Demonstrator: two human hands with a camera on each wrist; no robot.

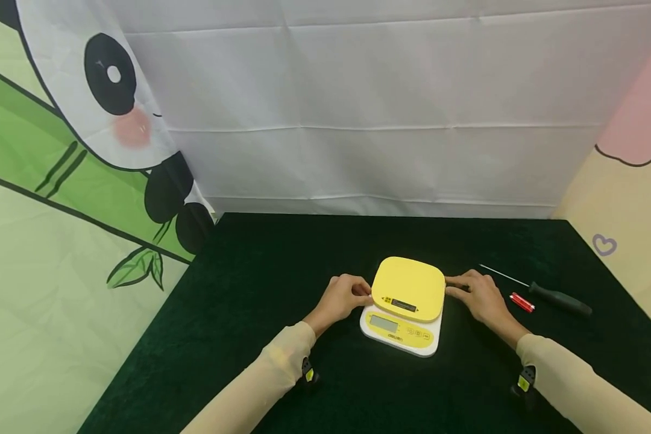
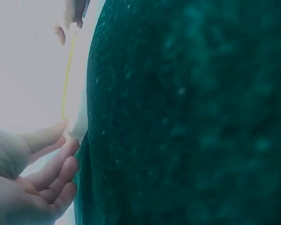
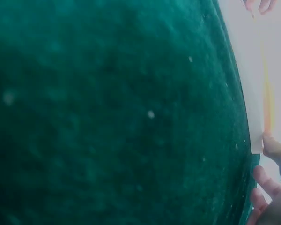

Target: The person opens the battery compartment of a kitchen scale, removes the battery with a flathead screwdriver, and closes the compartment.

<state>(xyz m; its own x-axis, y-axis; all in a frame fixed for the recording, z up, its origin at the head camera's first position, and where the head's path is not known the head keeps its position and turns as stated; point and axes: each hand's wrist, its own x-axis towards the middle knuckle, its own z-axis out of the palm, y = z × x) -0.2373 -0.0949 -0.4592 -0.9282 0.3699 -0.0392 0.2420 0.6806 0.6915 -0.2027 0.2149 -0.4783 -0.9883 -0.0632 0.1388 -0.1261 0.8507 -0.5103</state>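
A kitchen scale (image 1: 407, 283) with a yellow top plate and a white base lies on the dark green cloth, its small display facing the person. My left hand (image 1: 344, 295) pinches the scale's left edge between thumb and fingertips. On the opposite side, my right hand (image 1: 480, 295) holds the right edge with thumb and index finger. The left wrist view shows the scale's white side (image 2: 78, 108) at the left fingertips. In the right wrist view, the right thumb (image 3: 271, 145) meets the edge of the white base (image 3: 253, 108).
Right of the right hand lie a screwdriver (image 1: 556, 298) with a dark handle and a small red cylinder (image 1: 522, 302) that looks like a battery. The dark green cloth (image 1: 282, 253) covers the table. Printed fabric (image 1: 358, 90) hangs behind and at both sides.
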